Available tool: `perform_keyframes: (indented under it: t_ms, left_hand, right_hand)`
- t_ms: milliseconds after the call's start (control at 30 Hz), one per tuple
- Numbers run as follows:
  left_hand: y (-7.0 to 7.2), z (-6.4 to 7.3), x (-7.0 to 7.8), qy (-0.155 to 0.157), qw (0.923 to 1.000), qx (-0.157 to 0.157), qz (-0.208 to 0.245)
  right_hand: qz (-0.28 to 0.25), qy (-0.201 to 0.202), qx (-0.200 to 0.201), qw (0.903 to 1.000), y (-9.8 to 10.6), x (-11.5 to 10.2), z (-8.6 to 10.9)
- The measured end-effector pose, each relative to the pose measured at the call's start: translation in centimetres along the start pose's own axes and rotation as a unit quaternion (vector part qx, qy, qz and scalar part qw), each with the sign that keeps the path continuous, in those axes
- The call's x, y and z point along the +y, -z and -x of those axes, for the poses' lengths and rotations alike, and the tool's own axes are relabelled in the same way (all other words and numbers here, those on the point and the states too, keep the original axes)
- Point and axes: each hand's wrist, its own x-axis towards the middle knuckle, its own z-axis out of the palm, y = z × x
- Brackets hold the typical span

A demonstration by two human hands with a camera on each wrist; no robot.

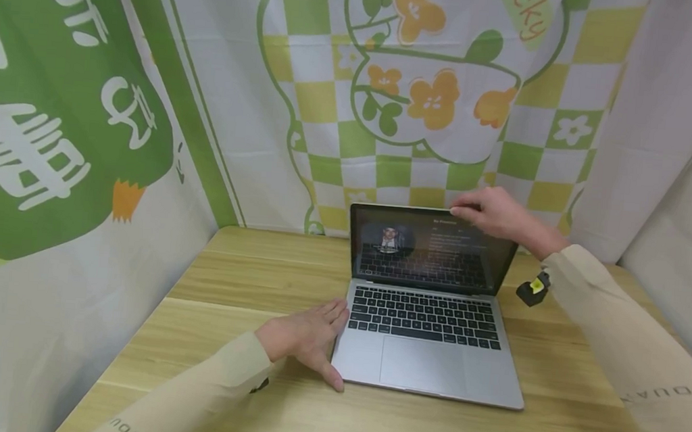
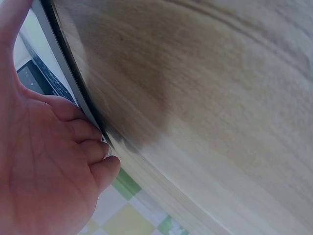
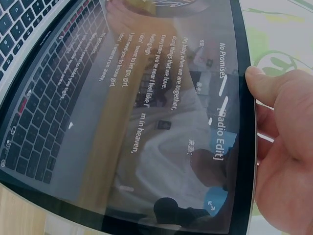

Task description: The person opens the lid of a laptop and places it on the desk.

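Note:
A silver laptop (image 1: 426,365) stands unfolded on the wooden table, its black keyboard facing up. Its screen (image 3: 161,93) is lit and shows song lyrics with the title "No Promises"; in the head view a round picture appears on its left half. My right hand (image 1: 489,212) pinches the top edge of the lid towards its right corner, thumb on the screen side and fingers behind, as the right wrist view shows. Against the left side of the base rests my left hand (image 1: 310,339), thumb spread towards the front corner and fingertips touching the edge.
The wooden table (image 1: 225,281) extends around the laptop. Behind it hangs a curtain (image 1: 312,98) with green and yellow checks and orange flowers. A green printed cloth (image 1: 55,118) hangs on the left. A small black device (image 1: 533,289) sits at the right wrist.

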Motion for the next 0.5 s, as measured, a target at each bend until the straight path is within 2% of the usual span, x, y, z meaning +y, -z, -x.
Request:
perform_keyframes:
  t_ms: [133, 500]
  left_hand:
    - [0.0, 0.1, 0.0, 0.000, 1.0000, -0.001, 0.006]
    - [0.1, 0.2, -0.1, -0.006, 1.0000, 0.003, 0.007]
  right_hand:
    - [0.002, -0.004, 0.009, 1.0000, 0.0, 0.3, -0.1]
    - [0.003, -0.047, 0.017, 0.9987, 0.0, 1.4, -0.3]
